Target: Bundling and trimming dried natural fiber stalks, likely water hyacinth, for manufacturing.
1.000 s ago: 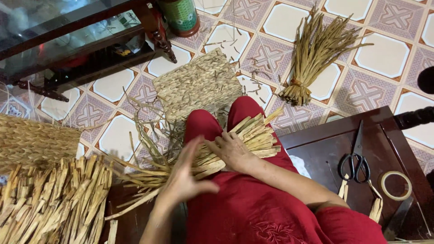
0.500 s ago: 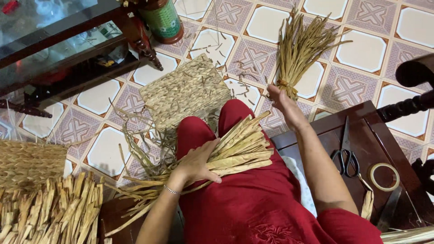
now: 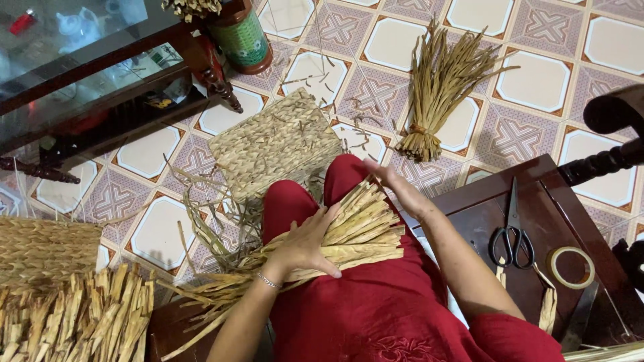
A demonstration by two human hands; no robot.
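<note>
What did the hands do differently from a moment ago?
The right hand, which had reached out to the tied bundle of dried straw on the tiled floor, has come back toward the lap, holding nothing. The left hand stayed pressed on the bunch of flat dried reed strips across the red-clothed lap. The woven mat stayed put.

1 view only: a head-worn camera looking steeply down from above the seated person, close over the lap [image 3: 376, 308]. It faces forward across the tiled floor [image 3: 537, 80], taking in the glass table [image 3: 80, 74] at upper left and wooden stool [image 3: 537, 221] at right.
</note>
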